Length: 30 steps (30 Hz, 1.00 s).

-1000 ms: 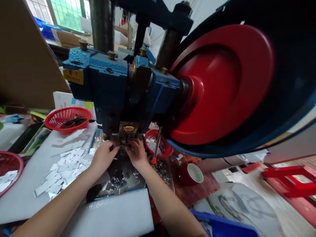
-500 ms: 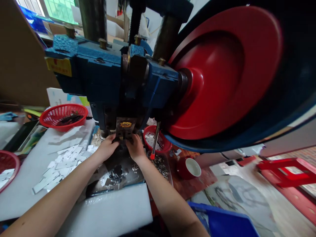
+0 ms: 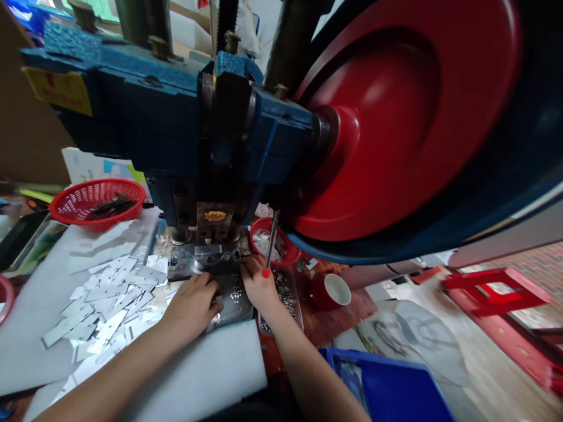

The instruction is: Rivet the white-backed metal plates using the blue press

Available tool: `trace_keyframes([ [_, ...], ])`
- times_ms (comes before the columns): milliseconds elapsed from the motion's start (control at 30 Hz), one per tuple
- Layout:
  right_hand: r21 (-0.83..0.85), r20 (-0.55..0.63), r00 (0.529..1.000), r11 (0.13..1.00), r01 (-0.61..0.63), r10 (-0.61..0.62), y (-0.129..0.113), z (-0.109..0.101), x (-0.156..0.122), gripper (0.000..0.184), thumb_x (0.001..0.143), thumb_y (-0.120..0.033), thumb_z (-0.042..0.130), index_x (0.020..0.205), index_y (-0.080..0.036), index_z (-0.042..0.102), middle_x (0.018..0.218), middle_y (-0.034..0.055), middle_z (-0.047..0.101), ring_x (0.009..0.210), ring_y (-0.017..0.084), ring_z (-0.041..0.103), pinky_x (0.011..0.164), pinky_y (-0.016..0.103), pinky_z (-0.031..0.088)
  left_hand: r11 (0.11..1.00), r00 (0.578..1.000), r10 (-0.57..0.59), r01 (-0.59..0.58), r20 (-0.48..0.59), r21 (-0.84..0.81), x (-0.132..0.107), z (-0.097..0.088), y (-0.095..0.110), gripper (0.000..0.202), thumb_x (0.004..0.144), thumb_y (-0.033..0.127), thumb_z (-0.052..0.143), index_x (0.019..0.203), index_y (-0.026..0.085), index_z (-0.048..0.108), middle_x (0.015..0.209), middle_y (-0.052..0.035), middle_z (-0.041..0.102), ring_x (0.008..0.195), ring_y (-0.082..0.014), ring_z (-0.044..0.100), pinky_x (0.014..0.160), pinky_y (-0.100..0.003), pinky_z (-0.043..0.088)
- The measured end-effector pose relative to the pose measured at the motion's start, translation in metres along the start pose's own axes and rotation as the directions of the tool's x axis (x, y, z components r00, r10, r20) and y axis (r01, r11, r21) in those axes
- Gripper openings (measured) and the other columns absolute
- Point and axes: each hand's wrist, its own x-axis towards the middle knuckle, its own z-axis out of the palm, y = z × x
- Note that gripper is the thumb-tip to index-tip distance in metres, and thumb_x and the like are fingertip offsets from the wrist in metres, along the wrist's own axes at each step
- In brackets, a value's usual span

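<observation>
My left hand (image 3: pixel 193 302) rests low over a dark metal plate (image 3: pixel 237 310), its fingers bent downward and the thumb drawn in; whatever lies beneath them is hidden. My right hand (image 3: pixel 260 285) lies by the right end of the steel die block (image 3: pixel 187 269), fingers reaching forward and slightly bent, with no held thing visible. Above the block is the blue press (image 3: pixel 153 129), its punch holder (image 3: pixel 214 218) raised. Small shiny metal parts (image 3: pixel 236 288) are scattered on the plate between my hands. Flat pale metal pieces (image 3: pixel 109 299) are heaped left of my left hand.
A red basket (image 3: pixel 99 220) of dark pieces stands at left, and a red bowl (image 3: pixel 290 252) behind my right hand. A rod with a red tip (image 3: pixel 267 272) hangs close to that hand. A clear tub (image 3: pixel 299 310) of small parts, a red mug (image 3: pixel 336 291) and a blue bin (image 3: pixel 396 387) are rightward.
Both hands have left the die under the punch. My left hand came back toward me onto the plate; my right moved aside to the right. The die block now shows, and the view has shifted.
</observation>
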Motion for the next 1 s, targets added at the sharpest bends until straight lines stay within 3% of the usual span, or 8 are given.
trace_keyframes([
  [200, -0.304, 0.105, 0.99, 0.944, 0.125, -0.098, -0.002, 0.0, -0.006, 0.016, 0.087, -0.021, 0.055, 0.097, -0.024, 0.068, 0.096, 0.0051, 0.064, 0.094, 0.021, 0.053, 0.084, 0.034, 0.043, 0.989, 1.0, 0.009, -0.004, 0.03, -0.151, -0.001, -0.005, 0.001, 0.013, 0.077, 0.018, 0.051, 0.083, 0.023, 0.062, 0.084, -0.0038, 0.066, 0.083, -0.022, 0.059, 0.073, -0.033, 0.042],
  [333, -0.357, 0.138, 0.98, 0.916, 0.182, -0.141, -0.002, 0.001, -0.008, 0.014, 0.088, -0.019, 0.055, 0.087, -0.024, 0.068, 0.089, 0.0048, 0.062, 0.09, 0.02, 0.052, 0.082, 0.034, 0.041, 0.962, 0.998, 0.039, -0.052, -0.055, -0.268, -0.008, -0.009, 0.001, 0.025, 0.084, 0.021, 0.046, 0.1, 0.027, 0.064, 0.098, -0.0029, 0.066, 0.091, -0.0204, 0.06, 0.08, -0.033, 0.044],
  [400, -0.347, 0.14, 0.976, 0.915, 0.205, -0.165, -0.002, 0.002, -0.006, 0.016, 0.088, -0.016, 0.052, 0.086, -0.023, 0.066, 0.088, 0.0046, 0.061, 0.087, 0.02, 0.051, 0.08, 0.033, 0.041, 0.946, 0.996, 0.032, -0.059, -0.089, -0.319, -0.012, -0.012, -0.004, 0.026, 0.086, 0.024, 0.043, 0.1, 0.028, 0.065, 0.1, -0.0021, 0.066, 0.092, -0.0191, 0.061, 0.081, -0.032, 0.046],
  [600, -0.247, 0.023, 0.982, 0.95, 0.189, -0.189, -0.02, 0.009, 0.013, 0.015, 0.089, -0.013, 0.048, 0.086, -0.02, 0.061, 0.086, 0.0044, 0.06, 0.084, 0.018, 0.052, 0.08, 0.034, 0.042, 0.889, 0.954, -0.196, 0.076, -0.225, -0.452, -0.022, -0.025, -0.029, 0.026, 0.083, 0.033, 0.047, 0.101, 0.026, 0.065, 0.1, -0.0021, 0.068, 0.093, -0.0199, 0.063, 0.081, -0.033, 0.049],
  [767, -0.285, 0.043, 0.986, 0.944, 0.167, -0.161, -0.049, 0.02, 0.044, 0.009, 0.085, -0.02, 0.057, 0.085, -0.021, 0.065, 0.087, 0.004, 0.062, 0.086, 0.02, 0.052, 0.081, 0.032, 0.04, 0.781, 0.905, -0.389, 0.226, -0.17, -0.582, -0.016, -0.035, -0.042, 0.03, 0.078, 0.045, 0.053, 0.095, 0.025, 0.068, 0.094, -0.0021, 0.072, 0.086, -0.0224, 0.065, 0.075, -0.033, 0.051],
  [1000, -0.347, 0.135, 0.962, 0.898, 0.269, -0.236, -0.055, 0.026, 0.05, 0.016, 0.087, -0.027, 0.054, 0.093, -0.03, 0.068, 0.096, 0.0017, 0.064, 0.092, 0.021, 0.051, 0.081, 0.035, 0.038, 0.738, 0.877, -0.418, 0.176, -0.237, -0.651, -0.005, -0.047, -0.047, 0.032, 0.074, 0.048, 0.056, 0.09, 0.023, 0.068, 0.089, -0.0025, 0.072, 0.082, -0.0218, 0.065, 0.073, -0.031, 0.05],
])
